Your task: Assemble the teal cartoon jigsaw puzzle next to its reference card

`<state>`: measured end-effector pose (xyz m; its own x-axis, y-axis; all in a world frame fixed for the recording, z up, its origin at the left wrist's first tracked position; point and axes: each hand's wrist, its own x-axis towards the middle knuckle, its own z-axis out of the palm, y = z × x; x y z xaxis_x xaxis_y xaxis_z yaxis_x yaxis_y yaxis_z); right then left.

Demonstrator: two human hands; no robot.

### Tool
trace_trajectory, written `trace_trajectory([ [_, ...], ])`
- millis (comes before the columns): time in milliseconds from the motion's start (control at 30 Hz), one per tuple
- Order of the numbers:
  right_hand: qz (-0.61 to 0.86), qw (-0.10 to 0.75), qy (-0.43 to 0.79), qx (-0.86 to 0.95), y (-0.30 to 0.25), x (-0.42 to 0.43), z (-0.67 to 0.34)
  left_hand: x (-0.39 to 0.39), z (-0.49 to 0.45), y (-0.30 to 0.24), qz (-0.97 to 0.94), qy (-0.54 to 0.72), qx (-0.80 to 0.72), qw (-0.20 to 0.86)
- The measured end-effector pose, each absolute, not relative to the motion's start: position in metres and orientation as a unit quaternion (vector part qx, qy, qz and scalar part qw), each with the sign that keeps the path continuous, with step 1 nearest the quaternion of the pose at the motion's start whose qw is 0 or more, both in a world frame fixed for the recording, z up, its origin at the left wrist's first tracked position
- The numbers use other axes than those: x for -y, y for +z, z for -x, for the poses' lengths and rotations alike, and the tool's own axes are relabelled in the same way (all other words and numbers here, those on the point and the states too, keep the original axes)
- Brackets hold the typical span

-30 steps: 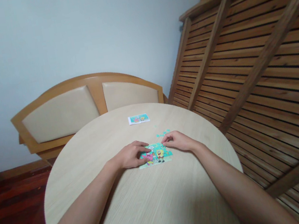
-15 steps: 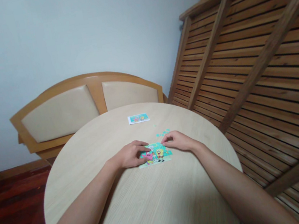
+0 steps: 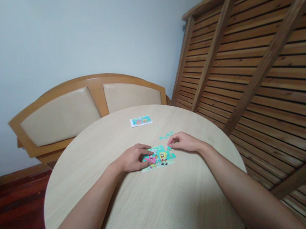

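A light nudge was the chief risk

In the head view, the bare left hand (image 3: 136,157) lay over the left part of a flat turquoise jigsaw picture (image 3: 162,156) with pink and yellow cartoon figures, its thumb and fingers spread apart and resting there rather than gripping. The bare right hand (image 3: 171,143) was at the far right corner, thumb and forefinger drawn together; whether they pinched anything could not be told. The jigsaw picture lay between the hands on a round, pale wood-grained bench (image 3: 145,209), and its outline looked broken beside the right fingertips. Just beyond the right hand lay a small scatter of loose turquoise pieces (image 3: 166,135), and well beyond both hands a rectangular, white-edged card (image 3: 141,121) printed with similar figures.

The left hand seemed the only thing steadying the jigsaw picture, since no frame or tray showed around it. Had that hand pressed sideways, or lifted with a part clinging to the skin, joined sections could have slid or sprung apart. A hard push from the right fingertips could have buckled the broken corner. The loose pieces looked light enough for a brushing knuckle to scatter them, and their shared colour made them easy to confuse.
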<state>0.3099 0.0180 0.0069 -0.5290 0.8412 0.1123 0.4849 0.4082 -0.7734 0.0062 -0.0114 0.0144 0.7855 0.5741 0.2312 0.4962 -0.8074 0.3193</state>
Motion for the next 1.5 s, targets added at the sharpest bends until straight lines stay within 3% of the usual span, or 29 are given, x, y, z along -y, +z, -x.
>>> trace_trajectory([
  [400, 0.423, 0.27, 0.288, 0.816, 0.003, -0.019, -0.308, 0.009, -0.005, 0.011, -0.938, 0.157, -0.286, 0.117],
  [567, 0.454, 0.306, 0.152, 0.823, -0.004, -0.024, -0.302, 0.009, -0.004, 0.01, -0.937, 0.154, -0.291, 0.115],
  [733, 0.505, 0.269, 0.058, 0.818, -0.012, -0.029, -0.289, 0.01, -0.004, 0.011, -0.935, 0.156, -0.296, 0.118],
  [1500, 0.561, 0.247, 0.095, 0.784, -0.005, -0.026, -0.3, 0.01, -0.005, 0.011, -0.937, 0.15, -0.294, 0.114],
])
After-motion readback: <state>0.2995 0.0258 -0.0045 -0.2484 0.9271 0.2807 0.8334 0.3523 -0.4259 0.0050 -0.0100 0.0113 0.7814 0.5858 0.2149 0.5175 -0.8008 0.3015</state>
